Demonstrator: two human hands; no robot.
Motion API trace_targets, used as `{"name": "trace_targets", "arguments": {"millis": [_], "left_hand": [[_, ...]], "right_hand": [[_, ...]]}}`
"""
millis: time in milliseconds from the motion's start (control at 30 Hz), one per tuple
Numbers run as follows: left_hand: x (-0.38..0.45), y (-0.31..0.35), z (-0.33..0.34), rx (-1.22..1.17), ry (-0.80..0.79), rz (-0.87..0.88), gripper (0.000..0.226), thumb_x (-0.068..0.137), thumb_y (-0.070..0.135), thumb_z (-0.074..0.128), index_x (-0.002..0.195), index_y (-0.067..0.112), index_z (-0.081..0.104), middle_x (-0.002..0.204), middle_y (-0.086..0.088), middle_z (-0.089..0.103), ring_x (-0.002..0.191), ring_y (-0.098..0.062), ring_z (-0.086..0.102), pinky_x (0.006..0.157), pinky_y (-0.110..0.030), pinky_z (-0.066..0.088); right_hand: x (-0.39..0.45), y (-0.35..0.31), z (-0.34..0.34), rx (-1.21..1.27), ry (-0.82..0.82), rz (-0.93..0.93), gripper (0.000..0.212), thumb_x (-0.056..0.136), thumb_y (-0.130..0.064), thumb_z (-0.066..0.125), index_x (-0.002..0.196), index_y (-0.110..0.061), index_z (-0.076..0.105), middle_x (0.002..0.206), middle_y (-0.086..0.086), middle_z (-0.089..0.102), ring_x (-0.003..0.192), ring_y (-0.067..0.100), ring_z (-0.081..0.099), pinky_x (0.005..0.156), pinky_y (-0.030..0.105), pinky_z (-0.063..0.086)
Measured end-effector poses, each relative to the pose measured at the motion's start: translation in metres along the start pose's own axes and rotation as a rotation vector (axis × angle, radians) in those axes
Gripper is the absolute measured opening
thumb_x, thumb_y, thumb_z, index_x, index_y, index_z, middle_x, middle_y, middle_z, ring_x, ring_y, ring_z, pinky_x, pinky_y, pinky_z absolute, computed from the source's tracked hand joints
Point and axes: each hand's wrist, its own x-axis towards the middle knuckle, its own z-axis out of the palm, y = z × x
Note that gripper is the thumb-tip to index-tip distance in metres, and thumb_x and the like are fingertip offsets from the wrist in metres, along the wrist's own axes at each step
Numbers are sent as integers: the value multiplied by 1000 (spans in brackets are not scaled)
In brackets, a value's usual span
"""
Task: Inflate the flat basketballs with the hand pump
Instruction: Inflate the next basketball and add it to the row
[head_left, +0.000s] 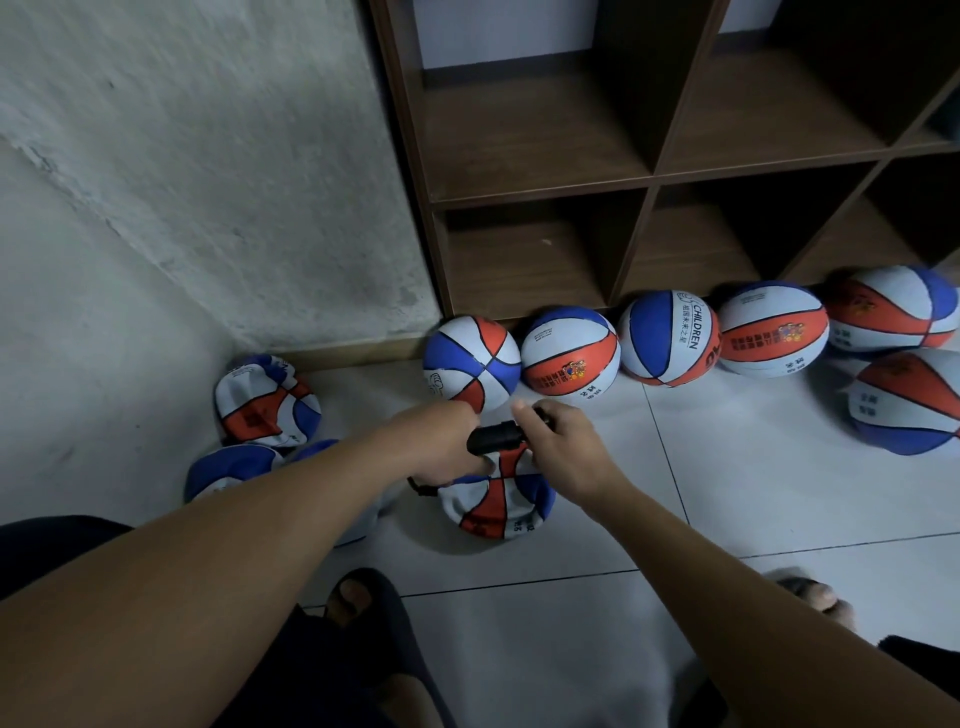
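We grip the black hand pump (496, 438) with both hands above a flat basketball (497, 501) lying on the tiled floor (727, 493): our left hand (441, 441) wraps one end, our right hand (558, 441) curls round the other. More flat balls (265, 402) lie crumpled at the left by the grey wall (208, 182). Beyond the pump, a row of round inflated balls (670, 338) lines the foot of the brown shelf unit (649, 171), with one more (906, 400) at the far right. Our sandalled foot (363, 597) sits near.
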Motion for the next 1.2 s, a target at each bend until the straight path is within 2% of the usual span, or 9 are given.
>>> {"name": "trace_targets", "arguments": {"millis": [133, 233, 400, 500, 633, 767, 900, 1033, 1200], "left_hand": [[-10, -9, 0, 0, 60, 18, 29, 96, 50, 78, 90, 24, 69, 80, 0, 72, 75, -22, 71, 65, -32, 54], [-17, -22, -4, -63, 86, -37, 29, 101, 44, 76, 82, 25, 64, 68, 8, 64, 58, -6, 60, 53, -24, 41], [-21, -22, -4, -79, 115, -47, 34, 102, 41, 75, 75, 26, 62, 62, 9, 59, 48, -2, 54, 49, -23, 37], [-20, -23, -4, -19, 148, -14, 31, 103, 37, 74, 76, 26, 60, 66, 7, 59, 55, -7, 54, 51, -26, 35], [-11, -19, 5, 68, 185, 32, 26, 98, 48, 75, 90, 24, 69, 79, 1, 69, 70, -17, 66, 59, -32, 51], [-3, -14, 12, 148, 246, 29, 31, 94, 58, 73, 87, 28, 66, 75, 4, 68, 68, -20, 68, 69, -41, 63], [0, -8, 17, 202, 227, 42, 42, 95, 66, 72, 86, 26, 64, 73, 2, 66, 67, -22, 67, 67, -38, 60], [3, -15, 22, 163, 252, 54, 37, 92, 66, 73, 94, 30, 64, 77, 5, 66, 70, -18, 66, 69, -38, 59], [3, -35, 15, -76, 196, 6, 19, 97, 40, 81, 88, 30, 67, 78, 6, 67, 74, -16, 66, 62, -31, 47]], "right_hand": [[-1, 0, -10, -12, 129, -4, 40, 111, -42, 54, 81, -16, 61, 68, -3, 55, 62, 11, 51, 64, 32, 48], [6, 6, -40, 65, 247, 55, 38, 108, -33, 58, 73, -19, 58, 62, -4, 51, 59, 14, 45, 60, 29, 39], [10, 7, -51, 145, 235, 133, 32, 104, -29, 53, 74, -19, 53, 66, 3, 48, 61, 20, 41, 56, 35, 37], [4, 2, -37, 115, 237, 135, 27, 104, -24, 50, 81, -12, 55, 69, 6, 51, 64, 22, 45, 56, 34, 39], [-9, -8, -7, 19, 277, 54, 28, 106, -23, 49, 86, -8, 60, 72, 3, 57, 68, 19, 49, 63, 36, 40], [-13, -13, 14, 15, 258, 45, 32, 109, -30, 48, 93, -7, 63, 74, 9, 60, 66, 19, 51, 62, 40, 43], [-12, -12, 24, 10, 206, 64, 37, 111, -33, 49, 92, -4, 62, 74, 7, 58, 66, 18, 50, 63, 39, 41], [-6, -9, 19, 20, 138, 91, 41, 109, -43, 54, 93, -7, 65, 71, 4, 57, 63, 17, 51, 62, 37, 43], [8, -1, -24, 130, 247, 158, 26, 99, -35, 61, 85, -14, 65, 66, -1, 55, 64, 20, 49, 63, 41, 43]]}}
